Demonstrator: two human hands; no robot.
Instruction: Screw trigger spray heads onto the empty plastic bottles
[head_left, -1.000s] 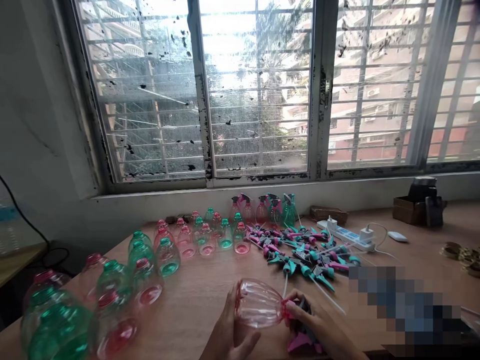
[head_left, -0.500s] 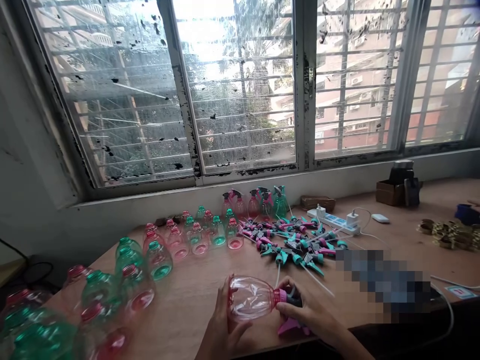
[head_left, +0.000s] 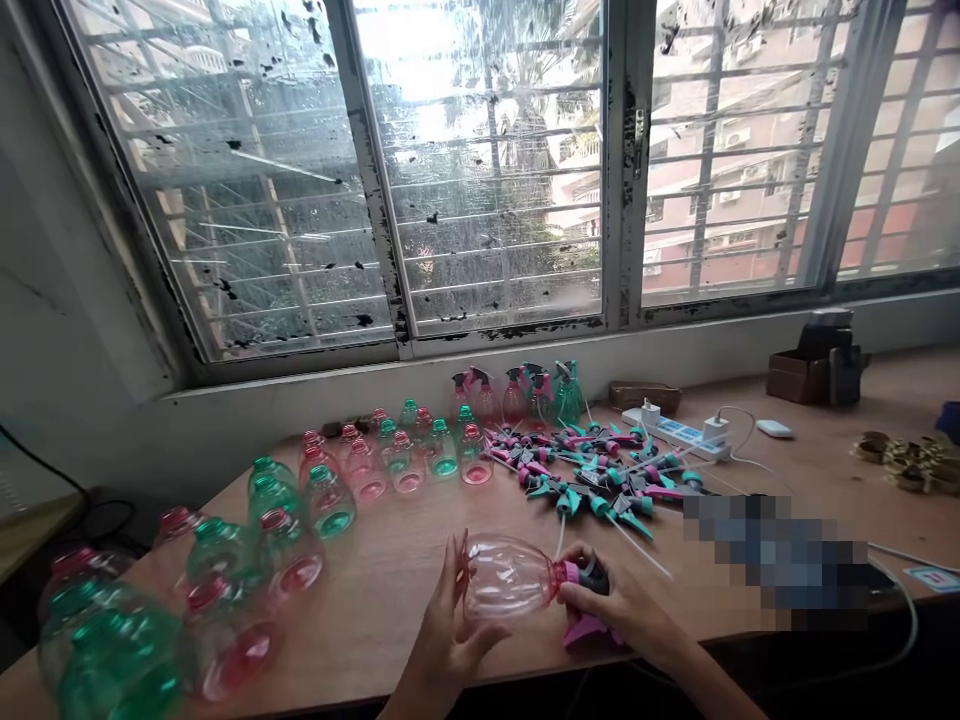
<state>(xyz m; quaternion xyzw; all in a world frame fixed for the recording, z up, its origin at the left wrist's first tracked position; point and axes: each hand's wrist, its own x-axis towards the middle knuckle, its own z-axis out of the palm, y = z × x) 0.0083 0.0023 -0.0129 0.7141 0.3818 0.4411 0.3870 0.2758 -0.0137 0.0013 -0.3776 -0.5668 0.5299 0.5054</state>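
A clear pink bottle lies on its side in the air above the table's front edge, its neck pointing right. My left hand cups its base, with fingers on the far side and the thumb underneath. My right hand grips a spray head with a pink collar at the bottle's mouth. Below those fingers hangs the head's pink trigger part. Whether the collar is fully seated on the neck, I cannot tell. Just beyond, a pile of pink, teal and grey spray heads with white tubes covers the table.
Several open pink and green bottles stand along the left. Finished spray bottles line the wall under the window. Toward the right are a power strip, a blurred-out object, a brown box and tan strapped items.
The view has shifted slightly, so the table things sit a little farther right. Both hands keep hold of the bottle and spray head; a bit more red neck shows beside the collar.
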